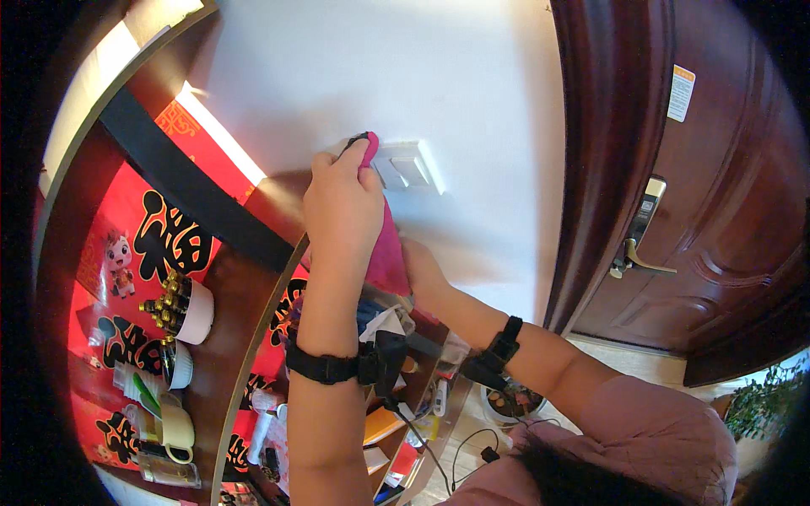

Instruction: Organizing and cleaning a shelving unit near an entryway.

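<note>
A bright pink cloth stretches between my two hands in front of the white wall. My left hand is raised, its fingers closed on the upper end of the cloth, where a small dark part sticks out. Just right of these fingers, a white light switch is set on the wall. Lower down, my right hand is at the cloth's right edge and appears to grip it; its fingertips are hidden behind the fabric. Both forearms wear black straps with small devices.
A curved brown shelf unit fills the left side, holding a white bowl of small bottles and a cream mug. Below my hands are cluttered shelves and a cable. A dark wooden door stands right, near a green plant.
</note>
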`<state>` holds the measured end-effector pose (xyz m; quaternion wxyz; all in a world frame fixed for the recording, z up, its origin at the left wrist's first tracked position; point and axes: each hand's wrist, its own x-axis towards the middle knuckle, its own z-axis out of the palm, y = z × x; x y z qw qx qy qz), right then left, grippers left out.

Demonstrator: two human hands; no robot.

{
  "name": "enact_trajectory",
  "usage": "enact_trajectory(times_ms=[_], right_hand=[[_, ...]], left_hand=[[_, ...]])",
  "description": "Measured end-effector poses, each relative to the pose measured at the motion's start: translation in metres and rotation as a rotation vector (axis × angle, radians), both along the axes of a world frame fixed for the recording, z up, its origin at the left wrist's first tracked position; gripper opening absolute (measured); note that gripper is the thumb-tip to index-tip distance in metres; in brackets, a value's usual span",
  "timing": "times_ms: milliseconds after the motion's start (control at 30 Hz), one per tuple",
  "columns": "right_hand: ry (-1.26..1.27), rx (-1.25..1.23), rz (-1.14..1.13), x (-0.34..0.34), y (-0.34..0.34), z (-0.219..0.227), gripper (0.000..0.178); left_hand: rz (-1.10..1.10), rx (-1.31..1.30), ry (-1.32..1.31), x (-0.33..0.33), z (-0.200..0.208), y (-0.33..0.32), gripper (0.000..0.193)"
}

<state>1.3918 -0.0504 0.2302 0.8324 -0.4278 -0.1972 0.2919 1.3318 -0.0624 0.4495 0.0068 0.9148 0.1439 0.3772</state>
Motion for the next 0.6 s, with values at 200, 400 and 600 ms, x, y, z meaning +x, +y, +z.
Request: enact_trajectory(times_ms=[200, 400, 600], right_hand=[[0.379, 0.231, 0.061, -0.024, -0.022, 0.037, 0.038], [0.42, 0.252, 0.144, -0.029, -0.035, 0.052, 0.032], [0.377, 0.349, 0.16, -0.033, -0.033, 0.045, 0.03]], left_hand=[[-0.032, -0.004, -0.012, -0.001, -0.003, -0.001, 0.032], [-0.04, 0.021, 0.0, -0.001, -0.002, -0.014, 0.032], [-0.042, -0.001, 0.006, -0.003, -0.001, -0.025, 0.033]])
